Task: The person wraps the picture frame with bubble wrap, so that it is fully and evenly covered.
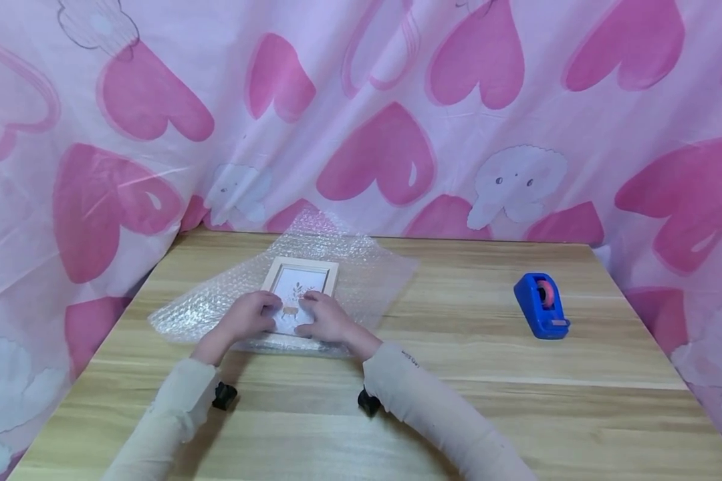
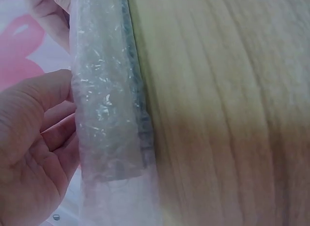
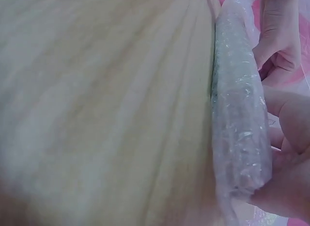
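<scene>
A picture frame with a pale border and a small animal-and-plant print lies face up on a sheet of bubble wrap. The near edge of the wrap stands folded up along the frame's near side. My left hand is over the frame's near left part, its thumb and bent fingers holding the wrap's edge. At the near right part, my right hand holds the same edge. Both wrist views show the folded bubble wrap close up, with thumb and fingers against it; some fingertips are hidden.
A blue tape dispenser with a pink roll stands at the right of the wooden table. Behind and beside the table hangs a pink curtain with hearts. The wrap's far corner reaches the curtain at the table's back edge.
</scene>
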A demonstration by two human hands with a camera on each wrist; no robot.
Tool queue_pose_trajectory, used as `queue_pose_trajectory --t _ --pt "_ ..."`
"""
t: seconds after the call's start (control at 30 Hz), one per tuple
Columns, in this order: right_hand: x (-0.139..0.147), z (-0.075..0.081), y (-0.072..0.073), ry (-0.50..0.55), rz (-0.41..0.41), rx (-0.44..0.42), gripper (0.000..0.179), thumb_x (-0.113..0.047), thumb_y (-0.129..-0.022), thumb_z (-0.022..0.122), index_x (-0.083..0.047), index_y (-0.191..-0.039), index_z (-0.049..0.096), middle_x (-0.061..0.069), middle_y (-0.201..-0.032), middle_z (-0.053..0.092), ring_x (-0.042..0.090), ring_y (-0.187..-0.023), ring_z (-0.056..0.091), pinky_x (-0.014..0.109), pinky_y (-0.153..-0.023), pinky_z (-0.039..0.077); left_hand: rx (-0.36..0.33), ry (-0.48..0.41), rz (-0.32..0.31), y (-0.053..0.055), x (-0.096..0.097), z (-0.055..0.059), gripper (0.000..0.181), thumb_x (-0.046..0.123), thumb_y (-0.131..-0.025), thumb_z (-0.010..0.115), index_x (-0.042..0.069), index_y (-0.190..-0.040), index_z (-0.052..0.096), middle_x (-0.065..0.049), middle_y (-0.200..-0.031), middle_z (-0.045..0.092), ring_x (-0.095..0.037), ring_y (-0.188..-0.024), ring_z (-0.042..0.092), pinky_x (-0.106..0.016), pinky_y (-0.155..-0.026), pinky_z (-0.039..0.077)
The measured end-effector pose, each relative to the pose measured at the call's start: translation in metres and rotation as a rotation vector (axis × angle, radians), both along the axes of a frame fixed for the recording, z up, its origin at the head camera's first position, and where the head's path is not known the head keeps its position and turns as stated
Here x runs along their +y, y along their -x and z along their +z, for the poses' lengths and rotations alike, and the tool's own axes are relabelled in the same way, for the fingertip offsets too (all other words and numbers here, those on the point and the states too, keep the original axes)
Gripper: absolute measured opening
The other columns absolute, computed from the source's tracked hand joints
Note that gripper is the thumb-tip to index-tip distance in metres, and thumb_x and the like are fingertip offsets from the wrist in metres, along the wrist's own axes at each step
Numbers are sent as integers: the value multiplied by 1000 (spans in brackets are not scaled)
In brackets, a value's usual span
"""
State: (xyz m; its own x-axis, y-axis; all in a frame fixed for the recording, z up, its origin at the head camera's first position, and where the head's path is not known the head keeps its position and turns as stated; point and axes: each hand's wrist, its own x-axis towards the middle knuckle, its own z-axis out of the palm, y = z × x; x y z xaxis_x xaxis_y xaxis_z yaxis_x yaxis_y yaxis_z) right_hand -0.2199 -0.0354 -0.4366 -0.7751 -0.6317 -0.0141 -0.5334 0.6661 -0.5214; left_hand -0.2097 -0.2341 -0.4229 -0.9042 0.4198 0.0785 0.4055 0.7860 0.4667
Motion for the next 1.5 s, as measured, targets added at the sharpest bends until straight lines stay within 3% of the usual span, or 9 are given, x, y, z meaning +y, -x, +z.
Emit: queue_pose_trajectory --t 0.3,0.53,0.77,0.93,1.07,1.17,1.27,1.37,1.5 --pt "5 -1 0 -2 -5 49 59 -32 -81 64 -1 -129 47 12 -135 44 24 -126 37 43 -107 25 -35 -65 22 -2 3 1 39 1 -64 69 -9 -101 63 -23 -104 62 -38 -98 57 -48 -87 45" --pt "1 -5 -1 40 -4 58 59 -30 -79 67 0 -127 50 12 -133 46 24 -125 39 38 -106 27 -32 -283 49 -8 -28 6 34 -9 -71 66 -14 -103 59 -28 -99 62 -38 -89 61 -40 -77 53" --pt "3 -5 -4 60 -32 45 58 -30 -78 67 -1 -126 51 11 -133 46 24 -125 39 42 -106 27 5 -250 266 -32 -95 27 37 6 -81 66 -14 -111 55 -30 -105 60 -33 -88 63 -15 -66 51" --pt "2 -6 -4 80 -35 26 59 -31 -80 66 -1 -127 49 11 -135 44 24 -127 37 45 -108 22 -60 -127 415 -47 -134 30 55 20 -83 64 -14 -122 45 -36 -119 47 -51 -105 47 -46 -81 49" --pt "0 -8 -3 71 -40 18 59 -31 -80 65 -2 -128 48 10 -136 43 23 -127 36 43 -108 22 -226 -102 485 -57 -156 20 74 30 -85 61 -18 -130 27 -42 -127 32 -55 -112 35 -55 -86 41" --pt "-1 -9 -3 57 -41 16 58 -31 -80 65 -2 -128 49 9 -136 43 22 -127 37 43 -108 23 -327 -205 510 -63 -165 10 79 30 -89 57 -20 -132 15 -43 -129 27 -47 -109 44 -34 -81 50" --pt "-1 -10 -3 50 -40 10 58 -32 -80 65 -3 -128 48 9 -136 43 22 -127 37 44 -108 22 -388 -352 505 -66 -168 2 76 27 -91 54 -21 -133 13 -41 -124 36 -21 -96 60 -19 -71 51" --pt "-2 -10 -3 54 -39 8 58 -32 -80 66 -4 -128 49 9 -136 43 22 -126 37 45 -108 21 -492 -560 507 -66 -167 -4 65 20 -90 55 -19 -129 22 -27 -107 57 -2 -78 62 -20 -72 53" --pt "0 -11 -3 66 -35 22 58 -32 -80 66 -3 -128 49 9 -135 43 23 -126 37 45 -108 23 -619 -891 498 -65 -161 -11 30 9 -90 54 -5 -113 40 4 -89 63 -1 -79 62 -19 -75 52"
